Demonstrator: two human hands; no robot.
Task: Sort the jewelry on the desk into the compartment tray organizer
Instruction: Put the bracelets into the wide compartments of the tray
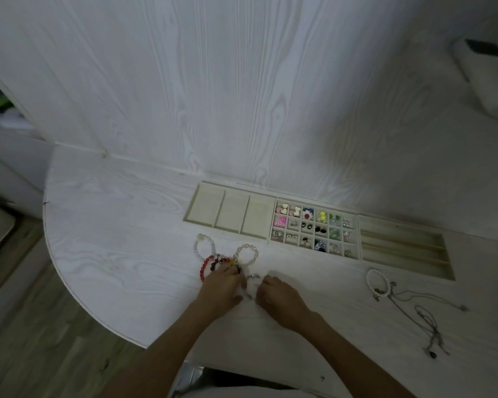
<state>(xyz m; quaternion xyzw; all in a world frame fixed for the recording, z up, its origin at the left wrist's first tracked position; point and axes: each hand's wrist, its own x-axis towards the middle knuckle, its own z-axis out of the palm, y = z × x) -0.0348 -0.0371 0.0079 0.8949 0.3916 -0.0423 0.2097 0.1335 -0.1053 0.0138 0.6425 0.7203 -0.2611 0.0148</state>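
A long cream compartment tray organizer [357, 242] lies along the wall. Its left part has three wide bare compartments, its middle grid holds small charms and rings, its right part has long slots. In front lie a white bead bracelet [197, 248], a red bead bracelet [204, 268], a dark red one [214, 262] and a pale pink one [246, 254]. My left hand [222, 288] rests over the bracelets with curled fingers. My right hand [279, 297] is beside it. Between both hands lies a clear bead bracelet [252, 278], which both seem to pinch.
A pearl bracelet [377, 282] and tangled thin chain necklaces [423, 314] lie on the white desk [112, 239] at the right. The desk's rounded edge drops to a wooden floor on the left. A white wall panel rises behind the tray.
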